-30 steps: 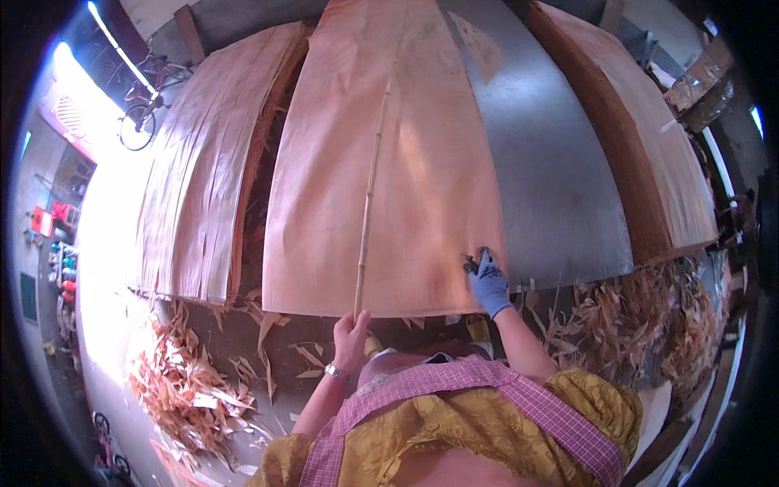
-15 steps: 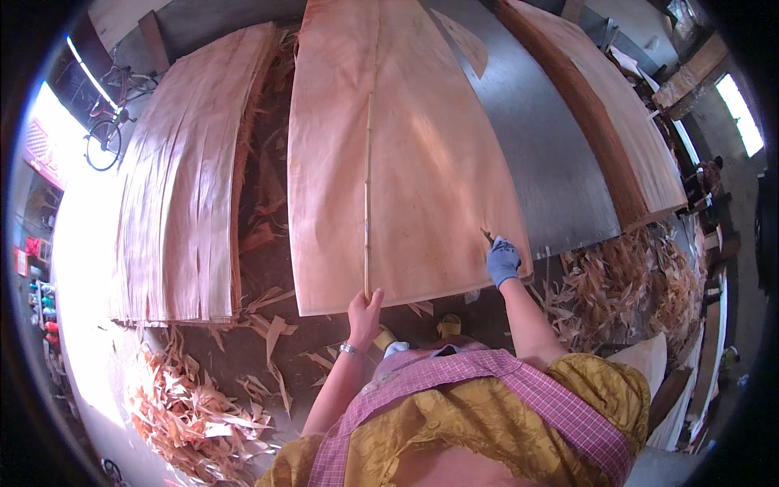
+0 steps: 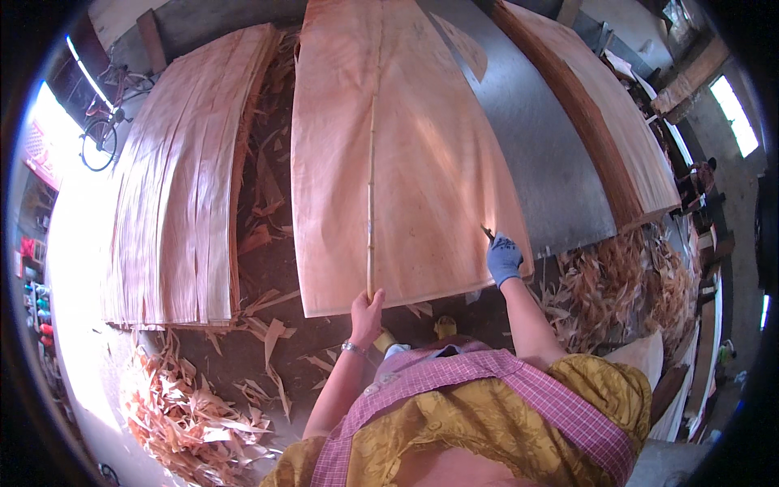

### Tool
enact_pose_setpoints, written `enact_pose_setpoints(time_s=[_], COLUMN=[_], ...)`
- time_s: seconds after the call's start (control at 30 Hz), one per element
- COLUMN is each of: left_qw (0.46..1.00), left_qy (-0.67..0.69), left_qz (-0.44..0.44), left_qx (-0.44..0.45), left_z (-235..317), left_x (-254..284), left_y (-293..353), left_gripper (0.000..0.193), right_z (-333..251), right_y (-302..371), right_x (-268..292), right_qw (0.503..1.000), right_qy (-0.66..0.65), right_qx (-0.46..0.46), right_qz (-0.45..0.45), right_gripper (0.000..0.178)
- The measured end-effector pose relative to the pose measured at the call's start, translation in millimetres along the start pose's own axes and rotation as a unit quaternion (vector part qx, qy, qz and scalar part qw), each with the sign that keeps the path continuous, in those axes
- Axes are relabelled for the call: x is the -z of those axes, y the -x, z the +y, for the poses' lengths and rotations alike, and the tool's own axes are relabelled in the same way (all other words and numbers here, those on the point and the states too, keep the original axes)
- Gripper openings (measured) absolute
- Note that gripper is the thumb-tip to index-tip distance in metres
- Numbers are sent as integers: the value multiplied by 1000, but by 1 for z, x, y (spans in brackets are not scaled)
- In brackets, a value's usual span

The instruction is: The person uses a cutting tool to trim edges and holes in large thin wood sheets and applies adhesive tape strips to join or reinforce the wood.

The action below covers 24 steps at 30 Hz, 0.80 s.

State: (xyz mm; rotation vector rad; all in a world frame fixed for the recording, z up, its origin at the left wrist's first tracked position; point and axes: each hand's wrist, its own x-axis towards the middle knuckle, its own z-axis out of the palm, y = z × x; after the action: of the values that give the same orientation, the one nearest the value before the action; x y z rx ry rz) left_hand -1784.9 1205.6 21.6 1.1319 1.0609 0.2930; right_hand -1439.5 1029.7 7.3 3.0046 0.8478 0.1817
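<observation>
A broad sheet of wood veneer lies in front of me, its near edge close to my body. Along it runs a long thin bamboo stick, pointing away from me. My bare left hand is closed round the stick's near end, just past the sheet's edge. In a blue glove, my right hand rests at the sheet's near right corner. A small dark tool, perhaps a knife, sticks out of that fist; its exact kind is unclear.
A tall veneer stack stands on the left, another stack on the right beyond a dark flat tabletop. Veneer scraps heap up at the lower left and at the right. A bicycle stands far left.
The view has shifted slightly. Both hands keep their grips and stay in nearly the same places on the sheet.
</observation>
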Motion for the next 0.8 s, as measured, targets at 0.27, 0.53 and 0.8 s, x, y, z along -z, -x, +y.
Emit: enact_pose_setpoints(time_s=[0.27,0.53,0.8], left_qw=[989,983,989], left_qy=[-93,-140,122], left_qz=[69,54,44], left_qx=[-91,-102,-67], left_z=[-34,-35,-29], left_x=[5,8,-5], left_y=[-9,13,22], left_gripper=[38,38,46], right_z=[-121,-301,-401], right_y=[-8,-8,12], right_x=[66,162,189], right_qw=[870,734,691], right_qy=[-487,-607,-609], right_qx=[67,200,320], right_qz=[-29,-230,-222], right_gripper=[41,30,23])
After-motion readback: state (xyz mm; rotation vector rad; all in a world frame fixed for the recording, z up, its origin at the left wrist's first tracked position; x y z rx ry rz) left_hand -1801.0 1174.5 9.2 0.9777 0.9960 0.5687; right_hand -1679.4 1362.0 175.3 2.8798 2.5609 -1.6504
